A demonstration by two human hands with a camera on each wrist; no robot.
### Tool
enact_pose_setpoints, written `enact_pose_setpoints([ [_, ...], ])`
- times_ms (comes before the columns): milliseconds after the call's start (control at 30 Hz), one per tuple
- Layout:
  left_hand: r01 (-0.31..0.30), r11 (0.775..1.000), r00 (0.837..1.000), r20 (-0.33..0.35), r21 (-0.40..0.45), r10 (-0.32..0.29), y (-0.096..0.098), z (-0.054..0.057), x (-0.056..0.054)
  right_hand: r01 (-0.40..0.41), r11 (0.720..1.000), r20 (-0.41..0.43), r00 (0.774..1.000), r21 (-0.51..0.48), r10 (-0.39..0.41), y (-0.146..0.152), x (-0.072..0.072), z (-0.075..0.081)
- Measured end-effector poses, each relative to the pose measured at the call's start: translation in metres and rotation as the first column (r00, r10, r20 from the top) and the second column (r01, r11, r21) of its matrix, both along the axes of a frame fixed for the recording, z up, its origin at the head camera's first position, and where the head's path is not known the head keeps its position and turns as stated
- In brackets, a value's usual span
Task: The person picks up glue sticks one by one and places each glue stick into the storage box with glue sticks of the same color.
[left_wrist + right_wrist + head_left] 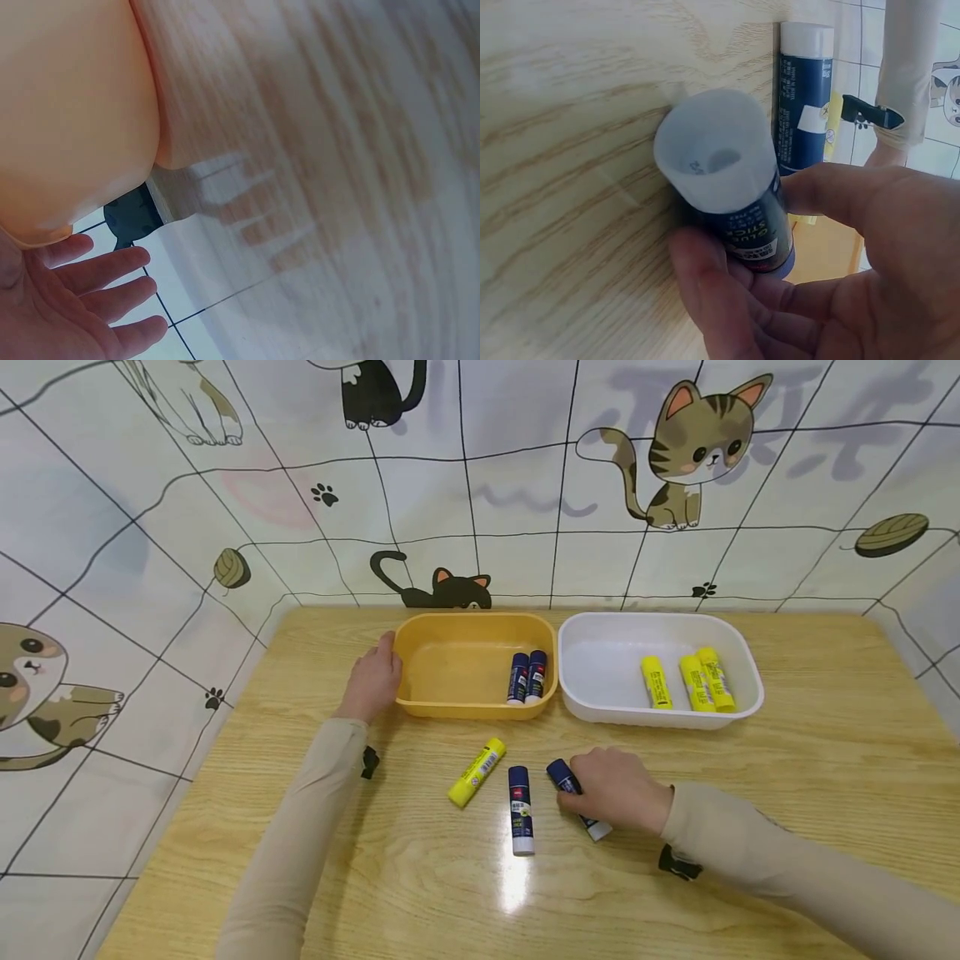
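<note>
Pinching navy glue stick (739,206), lower centre: right hand (617,789). Left hand (372,678), fingers spread, at orange tray (476,712). Slackened pinch risks roll-away.

There were four blue glue sticks (521,810): one in the right hand (613,789), one left of it, two in one orange tray (453,668) beside the left hand (371,679); four yellow glue sticks (477,772): one between both hands, three in one white tray (602,668)

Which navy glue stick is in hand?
The rightmost navy glue stick in head view, held by the right hand; one navy stick lies untouched on the table, two navy sticks are in the orange tray.
</note>
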State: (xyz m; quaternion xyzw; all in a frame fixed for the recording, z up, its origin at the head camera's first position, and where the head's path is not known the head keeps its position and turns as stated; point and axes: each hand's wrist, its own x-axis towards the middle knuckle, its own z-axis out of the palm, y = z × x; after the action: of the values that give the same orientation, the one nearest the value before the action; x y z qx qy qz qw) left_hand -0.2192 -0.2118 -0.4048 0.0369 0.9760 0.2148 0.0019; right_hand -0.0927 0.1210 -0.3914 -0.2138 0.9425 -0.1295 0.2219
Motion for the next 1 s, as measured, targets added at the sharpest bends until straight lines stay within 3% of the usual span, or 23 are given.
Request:
enact_pose_setpoints([
  [633, 0.006, 1.000, 1.000, -0.015, 0.012, -0.006, 0.000, -0.001, -0.001, 0.009, 1.000, -0.016, 1.000, -0.016, -0.009, -0.001, -0.002, 0.003],
  [1000, 0.010, 1.000, 1.000, -0.009, 0.021, -0.010, -0.001, -0.003, -0.002, 0.024, 0.999, -0.041, 0.999, -0.045, -0.026, -0.003, -0.008, 0.012],
])
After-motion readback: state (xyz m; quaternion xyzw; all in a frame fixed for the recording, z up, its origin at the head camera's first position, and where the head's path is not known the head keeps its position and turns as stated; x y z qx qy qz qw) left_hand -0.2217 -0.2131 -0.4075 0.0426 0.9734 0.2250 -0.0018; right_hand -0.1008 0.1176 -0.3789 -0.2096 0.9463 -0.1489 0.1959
